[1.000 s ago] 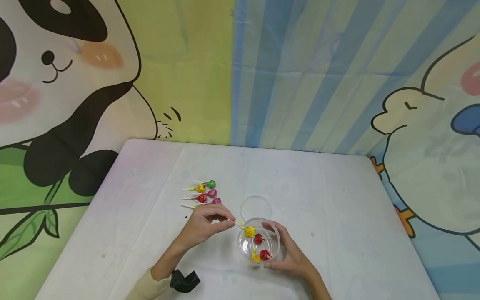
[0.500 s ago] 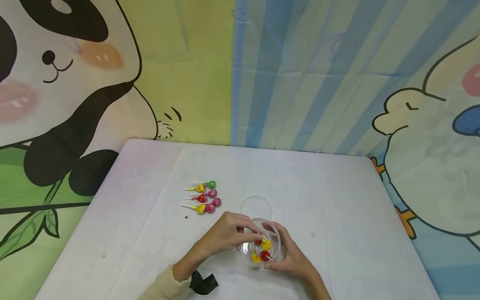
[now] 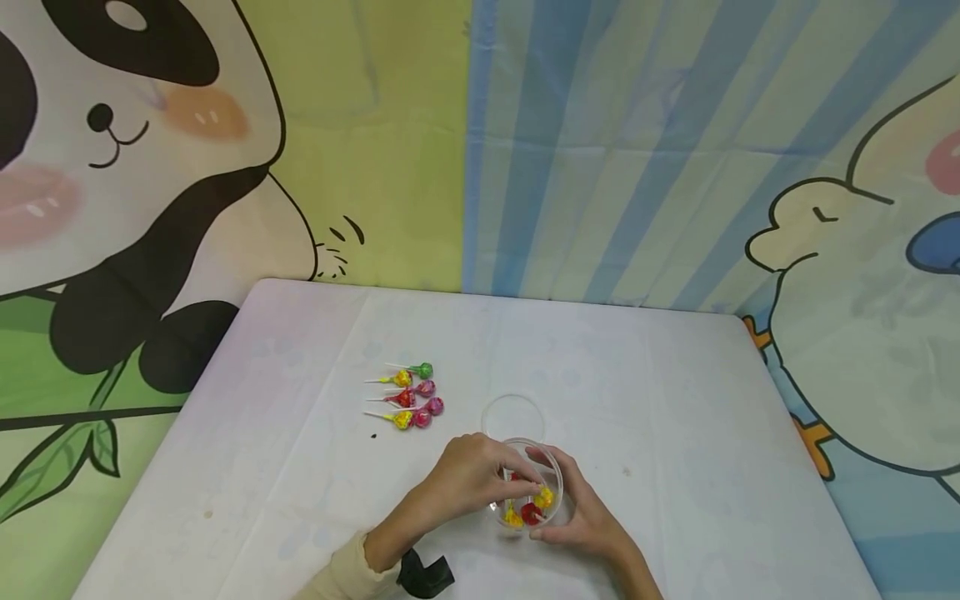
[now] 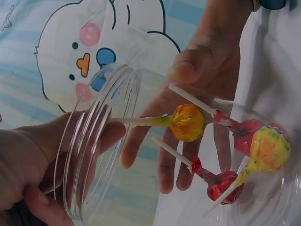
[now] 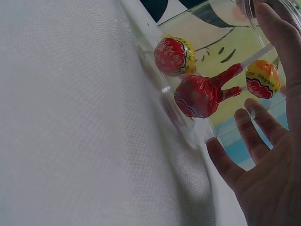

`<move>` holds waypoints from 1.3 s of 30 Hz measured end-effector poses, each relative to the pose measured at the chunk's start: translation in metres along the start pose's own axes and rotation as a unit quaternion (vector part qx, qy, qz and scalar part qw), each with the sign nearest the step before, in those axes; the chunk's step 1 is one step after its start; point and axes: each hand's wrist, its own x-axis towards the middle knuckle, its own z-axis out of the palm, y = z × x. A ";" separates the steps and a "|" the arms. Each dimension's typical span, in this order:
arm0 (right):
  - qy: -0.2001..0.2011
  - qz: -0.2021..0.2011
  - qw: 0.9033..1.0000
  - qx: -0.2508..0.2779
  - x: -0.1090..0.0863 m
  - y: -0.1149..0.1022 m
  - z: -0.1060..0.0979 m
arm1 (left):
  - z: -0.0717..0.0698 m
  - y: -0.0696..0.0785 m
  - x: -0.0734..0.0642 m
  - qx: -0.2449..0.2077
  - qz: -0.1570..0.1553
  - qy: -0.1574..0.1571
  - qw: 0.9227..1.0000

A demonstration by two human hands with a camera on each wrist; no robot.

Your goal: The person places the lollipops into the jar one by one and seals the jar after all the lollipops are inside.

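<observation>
My right hand point(image 3: 577, 508) holds a clear round jar point(image 3: 557, 467), thumb and fingers spread round its side. Two red lollipops and a yellow lollipop point(image 3: 512, 517) lie inside; one red lollipop point(image 4: 225, 187) shows stick and wrapper through the wall in the left wrist view. My left hand point(image 3: 480, 479) reaches into the jar's mouth, its fingertips pinching the stick of another yellow lollipop point(image 4: 187, 123), whose head hangs inside. In the right wrist view, the fingers of my right hand point(image 5: 268, 165) lie along the clear wall, close to the red and yellow candies.
Several lollipops point(image 3: 405, 398) in green, yellow, red and pink lie grouped on the white-covered table point(image 3: 675, 400), left of the jar. Just behind the jar lies a clear round lid point(image 3: 513, 397). A black wrist-worn piece point(image 3: 425, 575) sits at my left cuff. A cartoon-printed backdrop point(image 3: 390, 150) stands behind.
My left hand has moved right and down, carrying the yellow lollipop from beside the rim into the jar. The right hand and jar have stayed in place.
</observation>
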 end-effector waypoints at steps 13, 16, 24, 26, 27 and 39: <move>-0.001 0.015 1.000 -0.010 0.000 -0.001 0.000 | 0.006 -0.001 -0.001 0.091 -0.010 -0.021 0.996; 0.001 0.014 1.000 -0.012 -0.001 -0.001 0.000 | 0.006 -0.001 0.001 0.108 -0.015 -0.042 0.993; -0.002 0.003 1.000 0.002 -0.001 0.001 0.000 | 0.003 -0.001 0.002 0.105 -0.027 -0.074 0.991; 0.000 -0.004 1.000 0.001 -0.001 0.001 0.000 | 0.002 -0.003 0.001 0.089 -0.018 -0.068 0.994; 0.000 -0.007 1.000 -0.001 0.000 0.001 0.000 | 0.001 -0.004 0.000 0.079 -0.012 -0.063 0.995; 0.009 0.004 1.000 -0.003 0.000 -0.001 0.001 | -0.019 -0.037 -0.018 -0.287 0.040 -0.058 0.955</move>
